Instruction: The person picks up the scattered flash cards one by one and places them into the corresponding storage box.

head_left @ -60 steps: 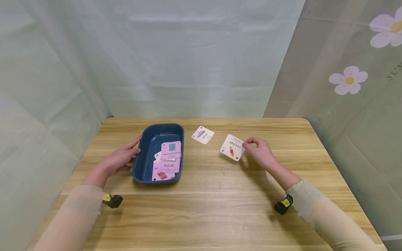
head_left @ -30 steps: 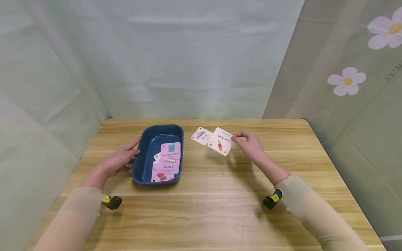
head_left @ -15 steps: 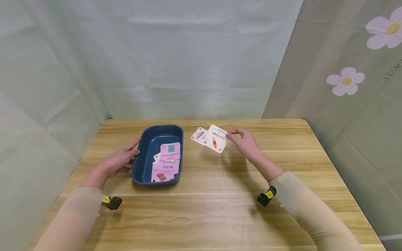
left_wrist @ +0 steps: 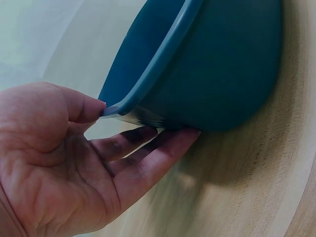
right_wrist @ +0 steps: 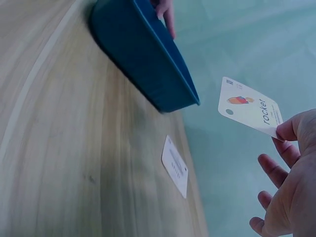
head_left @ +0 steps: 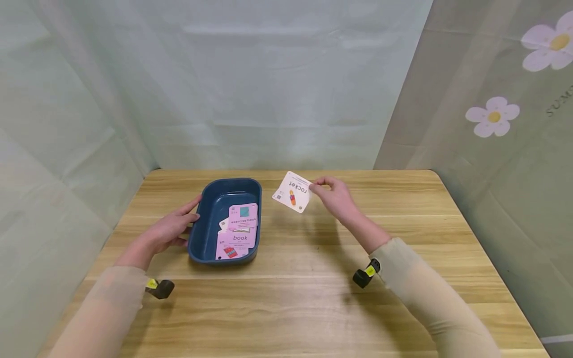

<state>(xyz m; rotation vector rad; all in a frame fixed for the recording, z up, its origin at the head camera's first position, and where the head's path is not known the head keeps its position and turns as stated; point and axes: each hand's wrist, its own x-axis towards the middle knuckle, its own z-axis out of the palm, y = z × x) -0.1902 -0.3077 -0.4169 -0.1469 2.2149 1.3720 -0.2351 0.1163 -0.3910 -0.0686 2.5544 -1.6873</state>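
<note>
My left hand grips the left side of a blue plastic tub, thumb at the rim and fingers against the outer wall, as the left wrist view shows. Between thumb and forefinger my right hand pinches a "rocket" flash card by its corner. The card is held up off the table, to the right of the tub. Below it on the wood lies the ship flash card, which the rocket card hides in the head view. Several pink cards, an "exercise book" card uppermost, lie inside the tub.
The wooden table ends at a pale curtain behind the tub. A second curtain with printed flowers hangs along the right side. Black wrist cameras hang below both sleeves.
My right hand has carried the rocket card leftward and slightly away from me, until it overlaps the ship card in the head view. The left hand and tub have stayed in place.
</note>
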